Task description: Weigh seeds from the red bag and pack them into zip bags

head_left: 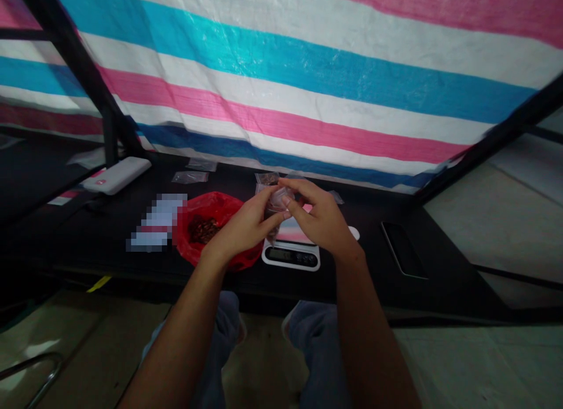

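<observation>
Between both hands, above a small white digital scale (291, 257), is a clear plastic zip bag (280, 199) with something brown in its lower part. My left hand (251, 218) is closed on the bag's left side, thumb toward the middle. From the right, my right hand (315, 212) pinches its upper edge with thumb and fingers. Left of the scale sits an open red plastic bag (215, 202) holding a heap of small dark brown pieces (203, 228). Another small clear bag with brown contents (267, 178) lies just behind my hands.
Flat clear bags (190, 177) lie at the back of the black table (369, 291). A white power bank (118, 175) is at the left, and a dark phone (403, 249) at the right. A striped plastic sheet (308, 92) hangs behind, between black metal posts.
</observation>
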The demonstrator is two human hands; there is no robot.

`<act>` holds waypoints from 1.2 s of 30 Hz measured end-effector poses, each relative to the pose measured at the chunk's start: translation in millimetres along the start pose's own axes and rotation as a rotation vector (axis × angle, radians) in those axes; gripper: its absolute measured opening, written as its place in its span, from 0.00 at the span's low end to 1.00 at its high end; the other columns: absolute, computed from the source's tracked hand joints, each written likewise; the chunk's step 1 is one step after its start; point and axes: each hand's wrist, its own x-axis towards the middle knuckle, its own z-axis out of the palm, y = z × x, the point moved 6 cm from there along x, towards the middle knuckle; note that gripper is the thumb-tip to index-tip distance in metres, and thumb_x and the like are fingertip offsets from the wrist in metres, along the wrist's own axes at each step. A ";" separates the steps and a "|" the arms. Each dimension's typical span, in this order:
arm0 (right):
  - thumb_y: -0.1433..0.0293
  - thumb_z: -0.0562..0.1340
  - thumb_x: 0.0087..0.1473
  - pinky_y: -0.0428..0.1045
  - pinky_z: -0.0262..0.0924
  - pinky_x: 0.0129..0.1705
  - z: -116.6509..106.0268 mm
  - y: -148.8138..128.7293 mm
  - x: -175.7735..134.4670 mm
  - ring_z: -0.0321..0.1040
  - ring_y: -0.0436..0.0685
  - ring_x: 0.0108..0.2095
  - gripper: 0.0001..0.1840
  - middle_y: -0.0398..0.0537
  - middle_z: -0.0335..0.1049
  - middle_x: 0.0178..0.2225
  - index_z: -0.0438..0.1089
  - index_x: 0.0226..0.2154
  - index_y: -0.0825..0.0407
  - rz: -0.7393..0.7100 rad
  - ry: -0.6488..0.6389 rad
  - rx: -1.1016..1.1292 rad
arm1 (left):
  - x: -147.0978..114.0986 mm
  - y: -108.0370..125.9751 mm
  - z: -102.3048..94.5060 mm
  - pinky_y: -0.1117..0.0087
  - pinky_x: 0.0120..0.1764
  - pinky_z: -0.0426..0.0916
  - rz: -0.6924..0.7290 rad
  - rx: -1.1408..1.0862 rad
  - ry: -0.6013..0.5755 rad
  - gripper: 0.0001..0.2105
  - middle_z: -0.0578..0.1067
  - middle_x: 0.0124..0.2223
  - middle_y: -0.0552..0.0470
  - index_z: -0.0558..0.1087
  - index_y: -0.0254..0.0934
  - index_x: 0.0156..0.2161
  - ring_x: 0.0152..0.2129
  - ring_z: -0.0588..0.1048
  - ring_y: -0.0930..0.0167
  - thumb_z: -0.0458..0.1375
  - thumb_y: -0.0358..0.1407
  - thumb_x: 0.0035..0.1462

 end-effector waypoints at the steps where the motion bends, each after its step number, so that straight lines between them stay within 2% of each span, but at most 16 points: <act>1: 0.70 0.60 0.64 0.57 0.69 0.56 -0.5 -0.6 -0.6 0.73 0.60 0.54 0.20 0.52 0.77 0.57 0.76 0.57 0.48 -0.008 0.001 0.022 | -0.1 0.6 0.8 0.60 0.58 0.71 0.009 0.001 0.008 0.28 0.75 0.61 0.40 0.64 0.35 0.67 0.54 0.77 0.60 0.59 0.42 0.65; 4: 0.71 0.62 0.62 0.55 0.71 0.54 -2.8 1.6 -2.7 0.74 0.59 0.53 0.18 0.53 0.76 0.56 0.77 0.54 0.49 -0.014 -0.010 0.081 | 0.4 1.6 2.3 0.59 0.60 0.68 0.037 0.022 0.038 0.28 0.73 0.63 0.39 0.63 0.35 0.66 0.58 0.74 0.59 0.60 0.42 0.65; 7: 0.70 0.66 0.59 0.54 0.73 0.50 -6.5 8.3 -5.9 0.77 0.58 0.47 0.14 0.52 0.79 0.49 0.76 0.48 0.51 0.037 -0.043 0.131 | 1.4 0.3 2.1 0.57 0.61 0.67 0.045 0.052 0.062 0.30 0.71 0.64 0.38 0.62 0.36 0.66 0.59 0.73 0.58 0.63 0.43 0.63; 10: 0.70 0.68 0.56 0.54 0.73 0.50 -11.7 12.6 -9.5 0.77 0.58 0.47 0.16 0.52 0.78 0.47 0.74 0.48 0.51 0.077 -0.067 0.154 | 2.3 -1.6 0.1 0.57 0.58 0.68 0.047 0.065 0.086 0.33 0.73 0.63 0.38 0.63 0.36 0.66 0.56 0.74 0.58 0.67 0.44 0.60; 14: 0.70 0.68 0.54 0.55 0.72 0.51 -21.9 17.5 -13.1 0.76 0.59 0.49 0.26 0.54 0.76 0.50 0.69 0.55 0.50 0.095 -0.021 0.146 | 3.0 -5.5 -1.0 0.61 0.53 0.71 0.038 0.040 0.105 0.34 0.77 0.56 0.43 0.65 0.38 0.65 0.49 0.77 0.61 0.68 0.44 0.58; 17: 0.71 0.67 0.53 0.56 0.72 0.52 -25.0 29.9 -16.4 0.75 0.59 0.48 0.22 0.54 0.76 0.50 0.72 0.52 0.51 0.137 -0.030 0.086 | 2.7 -13.3 0.9 0.63 0.46 0.72 -0.035 -0.015 0.103 0.34 0.79 0.47 0.48 0.65 0.39 0.65 0.41 0.79 0.64 0.68 0.46 0.58; 21: 0.75 0.66 0.48 0.56 0.70 0.50 -18.9 57.7 -24.0 0.75 0.60 0.45 0.16 0.52 0.78 0.44 0.74 0.42 0.53 0.255 -0.143 -0.103 | 0.1 -17.5 1.1 0.65 0.45 0.73 -0.063 -0.059 0.120 0.31 0.76 0.49 0.46 0.63 0.39 0.65 0.42 0.77 0.66 0.65 0.46 0.61; 24: 0.75 0.68 0.47 0.54 0.70 0.45 -14.3 70.5 -29.1 0.76 0.60 0.42 0.16 0.53 0.79 0.42 0.75 0.42 0.54 0.332 -0.199 -0.122 | -1.6 -18.8 4.2 0.66 0.41 0.75 -0.090 -0.193 0.056 0.28 0.76 0.46 0.49 0.58 0.41 0.68 0.39 0.78 0.68 0.57 0.44 0.67; 26: 0.74 0.70 0.48 0.54 0.70 0.45 -14.9 67.2 -28.4 0.76 0.60 0.43 0.18 0.55 0.80 0.45 0.76 0.44 0.54 0.316 -0.189 -0.123 | -1.4 -18.7 4.5 0.66 0.40 0.75 -0.098 -0.263 0.041 0.28 0.76 0.44 0.50 0.56 0.42 0.69 0.37 0.78 0.68 0.55 0.43 0.68; 28: 0.70 0.71 0.51 0.55 0.69 0.47 -18.9 56.0 -24.2 0.75 0.61 0.45 0.17 0.55 0.79 0.47 0.76 0.45 0.53 0.250 -0.132 -0.120 | 0.2 -16.6 3.4 0.65 0.44 0.75 -0.072 -0.274 0.055 0.29 0.77 0.45 0.49 0.58 0.41 0.68 0.40 0.78 0.68 0.59 0.42 0.66; 31: 0.63 0.69 0.57 0.53 0.66 0.44 -22.2 37.4 -17.1 0.74 0.59 0.42 0.12 0.52 0.79 0.43 0.78 0.41 0.52 0.162 -0.071 -0.060 | 3.5 -13.5 3.2 0.64 0.47 0.75 -0.045 -0.320 0.077 0.29 0.79 0.48 0.47 0.64 0.38 0.65 0.43 0.79 0.66 0.64 0.41 0.61; 36: 0.64 0.66 0.60 0.51 0.62 0.38 -18.4 22.1 -10.5 0.71 0.56 0.37 0.08 0.49 0.77 0.37 0.76 0.34 0.51 0.087 -0.057 0.030 | 4.6 -12.2 2.2 0.67 0.42 0.76 -0.085 -0.453 0.133 0.29 0.81 0.46 0.46 0.68 0.37 0.61 0.39 0.80 0.66 0.68 0.43 0.57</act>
